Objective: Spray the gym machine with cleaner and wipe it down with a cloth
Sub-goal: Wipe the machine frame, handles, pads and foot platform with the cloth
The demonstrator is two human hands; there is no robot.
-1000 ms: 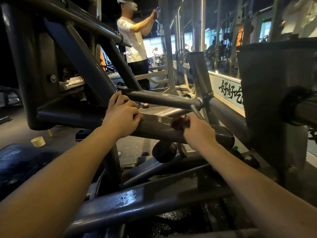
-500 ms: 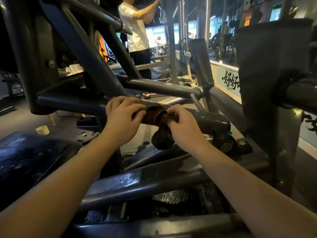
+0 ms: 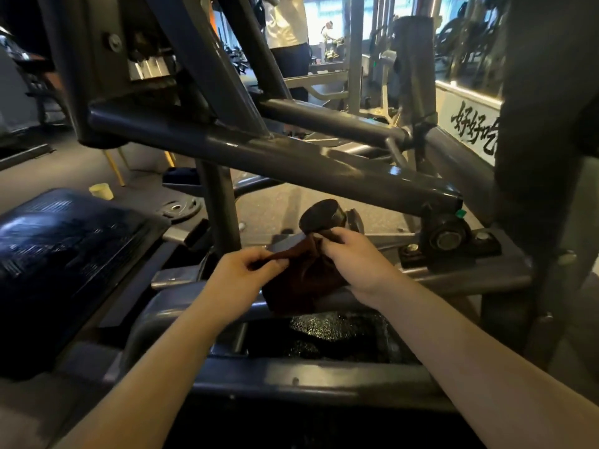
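A dark cloth (image 3: 301, 281), its folds hard to make out, is pinched by the left hand (image 3: 241, 280) and gripped by the right hand (image 3: 355, 262) beneath the machine's slanted bar (image 3: 291, 163).

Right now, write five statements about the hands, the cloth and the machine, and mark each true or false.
1. Both the left hand and the right hand hold the dark cloth. True.
2. The cloth is pressed against the upper diagonal bar. False: it hangs between the hands, below that bar.
3. The right hand holds a spray bottle. False: it holds only the cloth.
4. A pale cup stands beyond the blue pad. True.
5. The blue pad lies right of the hands. False: it lies to their left.
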